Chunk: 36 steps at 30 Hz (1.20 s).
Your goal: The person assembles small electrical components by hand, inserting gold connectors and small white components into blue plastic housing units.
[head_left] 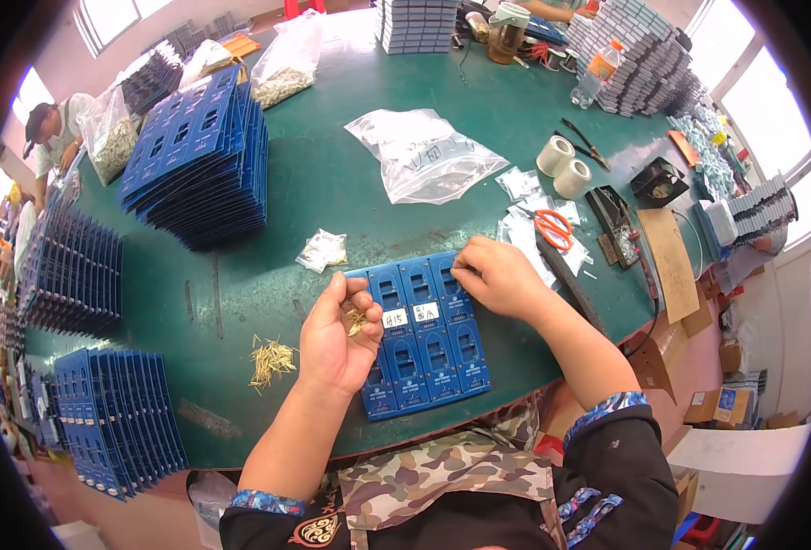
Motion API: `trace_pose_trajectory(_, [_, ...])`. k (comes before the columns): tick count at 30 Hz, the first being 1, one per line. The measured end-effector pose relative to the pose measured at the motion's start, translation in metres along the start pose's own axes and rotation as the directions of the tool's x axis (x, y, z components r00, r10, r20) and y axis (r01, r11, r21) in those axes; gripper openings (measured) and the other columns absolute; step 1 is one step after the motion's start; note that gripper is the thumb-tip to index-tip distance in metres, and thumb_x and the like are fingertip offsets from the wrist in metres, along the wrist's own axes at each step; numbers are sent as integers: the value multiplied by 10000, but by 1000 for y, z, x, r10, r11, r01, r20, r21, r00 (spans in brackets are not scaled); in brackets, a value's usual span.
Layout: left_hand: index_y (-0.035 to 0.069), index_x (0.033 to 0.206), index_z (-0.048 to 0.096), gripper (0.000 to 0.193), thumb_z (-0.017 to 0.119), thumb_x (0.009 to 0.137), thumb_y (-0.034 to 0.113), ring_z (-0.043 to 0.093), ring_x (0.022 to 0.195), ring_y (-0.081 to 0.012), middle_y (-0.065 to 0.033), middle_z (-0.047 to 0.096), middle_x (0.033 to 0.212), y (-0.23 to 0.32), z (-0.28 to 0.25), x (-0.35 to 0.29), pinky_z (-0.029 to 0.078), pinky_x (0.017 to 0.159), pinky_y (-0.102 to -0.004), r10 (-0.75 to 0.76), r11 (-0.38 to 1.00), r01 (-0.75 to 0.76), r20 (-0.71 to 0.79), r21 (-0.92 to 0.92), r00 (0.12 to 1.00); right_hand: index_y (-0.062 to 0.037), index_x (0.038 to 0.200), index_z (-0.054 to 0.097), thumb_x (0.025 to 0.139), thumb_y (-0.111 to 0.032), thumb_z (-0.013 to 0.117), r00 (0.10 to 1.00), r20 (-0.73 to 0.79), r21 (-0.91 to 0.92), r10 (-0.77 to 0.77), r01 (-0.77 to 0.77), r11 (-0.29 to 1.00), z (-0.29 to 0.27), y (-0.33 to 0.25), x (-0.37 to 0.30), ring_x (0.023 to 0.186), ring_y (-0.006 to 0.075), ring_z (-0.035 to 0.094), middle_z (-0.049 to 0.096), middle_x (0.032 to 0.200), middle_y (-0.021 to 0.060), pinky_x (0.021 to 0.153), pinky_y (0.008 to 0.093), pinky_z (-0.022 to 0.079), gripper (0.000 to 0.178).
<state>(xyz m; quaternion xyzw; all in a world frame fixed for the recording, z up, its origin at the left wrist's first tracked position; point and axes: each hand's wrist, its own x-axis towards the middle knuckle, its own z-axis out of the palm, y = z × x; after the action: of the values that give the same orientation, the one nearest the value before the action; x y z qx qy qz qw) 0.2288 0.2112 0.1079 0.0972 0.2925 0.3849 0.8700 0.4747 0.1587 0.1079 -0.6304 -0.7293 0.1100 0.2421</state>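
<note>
A blue circuit board panel point(436, 356), divided into several slotted units, lies flat on the green table. Two small white labels with handwriting are on it. My left hand point(330, 346) is palm up at the panel's left edge, fingers curled around a few small brass-coloured pins point(355, 321). At the panel's upper right corner my right hand point(506, 277) has thumb and fingertips pinched together against the board; anything between them is hidden. A loose pile of the same thin pins point(272, 361) rests on the table left of my left hand.
Stacks of blue panels point(194, 156) stand along the left. Small clear bags point(322, 249) and a large plastic bag point(424, 156) lie beyond the panel. To the right are orange-handled scissors point(553, 229), thread spools point(570, 177) and pliers point(587, 144). Another person point(57, 137) works far left.
</note>
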Motion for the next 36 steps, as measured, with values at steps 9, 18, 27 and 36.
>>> trace_pose_trajectory(9, [22, 939, 577, 277, 511, 971, 289, 555, 683, -143, -34, 571, 752, 4, -3, 3, 450, 555, -227, 41, 999, -41, -2, 18, 999, -48, 878, 638, 825, -152, 638, 999, -41, 28, -5, 6, 1000, -6, -7, -7, 762, 294, 605, 587, 836, 100, 659, 373, 489, 117])
trace_pose_trajectory(18, [36, 958, 556, 241, 509, 973, 272, 561, 697, -136, -26, 554, 782, 4, 2, 1, 481, 550, -209, 54, 998, -53, -54, 21, 997, -64, 1013, 648, 830, -210, 649, 992, -58, -240, -112, 95, 966, -2, -21, -26, 786, 270, 620, 596, 897, 73, 669, 368, 507, 234])
trace_pose_trajectory(27, [19, 951, 567, 241, 520, 964, 255, 597, 755, -190, -59, 592, 837, 30, -29, -21, 522, 637, -246, 159, 979, -162, -34, -124, 987, -45, 1083, 626, 815, -324, 663, 997, -34, -314, -76, 61, 947, -2, -33, -29, 927, 297, 600, 602, 1012, 98, 756, 386, 508, 389])
trace_pose_trajectory(36, [-29, 956, 543, 306, 446, 988, 260, 615, 977, -327, -179, 610, 957, 29, -63, -54, 545, 873, -382, 197, 932, -202, -46, -300, 979, -26, 1060, 623, 726, -220, 747, 956, -81, -148, -281, 267, 952, 12, -101, -30, 933, 316, 598, 598, 1075, 127, 780, 388, 505, 405])
